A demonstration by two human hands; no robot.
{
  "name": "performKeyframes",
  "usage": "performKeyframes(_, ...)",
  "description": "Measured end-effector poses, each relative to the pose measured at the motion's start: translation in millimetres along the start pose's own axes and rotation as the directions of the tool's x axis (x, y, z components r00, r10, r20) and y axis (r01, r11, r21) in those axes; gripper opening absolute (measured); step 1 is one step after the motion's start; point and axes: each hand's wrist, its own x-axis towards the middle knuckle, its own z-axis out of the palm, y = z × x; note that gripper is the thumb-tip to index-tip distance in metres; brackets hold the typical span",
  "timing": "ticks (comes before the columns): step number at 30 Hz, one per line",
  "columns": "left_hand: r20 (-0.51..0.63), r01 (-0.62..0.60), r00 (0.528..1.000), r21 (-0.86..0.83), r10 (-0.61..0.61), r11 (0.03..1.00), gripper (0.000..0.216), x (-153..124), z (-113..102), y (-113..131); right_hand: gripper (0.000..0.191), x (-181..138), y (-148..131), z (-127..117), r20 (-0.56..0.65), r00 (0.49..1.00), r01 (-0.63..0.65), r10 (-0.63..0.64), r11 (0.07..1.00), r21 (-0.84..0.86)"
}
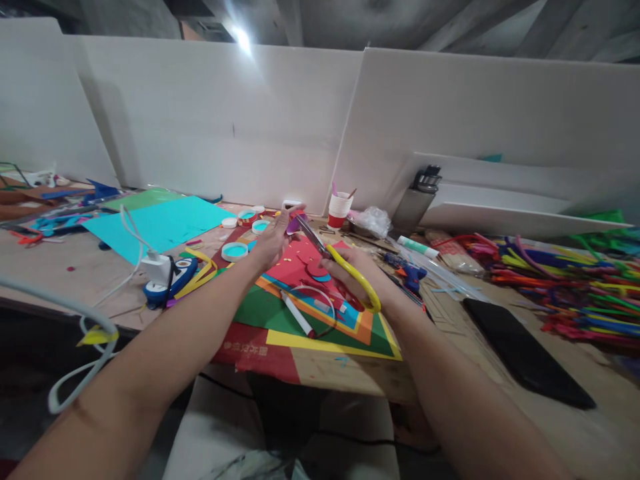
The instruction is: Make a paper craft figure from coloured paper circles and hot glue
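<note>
My right hand [350,277] grips yellow-handled scissors [345,267], blades pointing up and left toward a small purple paper piece [295,222]. My left hand [273,243] pinches that purple piece at its far end. Both hands hover over a stack of coloured paper sheets [320,320], red on top of orange, blue, green and yellow. A white marker pen [297,315] and a thin wire loop lie on the stack.
Cyan paper sheet [155,223] and white lids [234,251] lie left. A white charger with cable [157,267], a paper cup [340,210], a glue gun [410,270], a black phone [525,350], a metal bottle [417,200] and several pipe cleaners [560,280] lie around. White partition boards stand behind.
</note>
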Motion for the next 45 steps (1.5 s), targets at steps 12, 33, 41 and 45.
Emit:
performKeyframes(12,-0.004,-0.008,1.000,0.055,0.008,0.998,0.048,-1.9,2.0,-0.3,0.030,1.8,5.4,0.1,0.033,0.999,-0.020,0.020,1.000,-0.005)
performKeyframes(33,0.025,-0.039,0.999,0.070,0.038,0.997,0.045,0.6,-2.2,-6.0,0.030,0.2,3.3,-0.2,0.050,0.998,-0.036,0.035,0.999,0.011)
performKeyframes(41,0.037,-0.043,0.999,0.090,0.040,0.995,0.045,0.5,-2.2,-6.2,0.027,1.1,0.3,-0.9,0.021,1.000,-0.003,0.004,0.999,-0.043)
performKeyframes(45,0.047,-0.055,0.998,0.098,0.050,0.994,0.046,0.7,-1.8,-6.5,0.025,0.8,-1.0,-0.9,0.005,1.000,0.002,-0.002,0.997,-0.072)
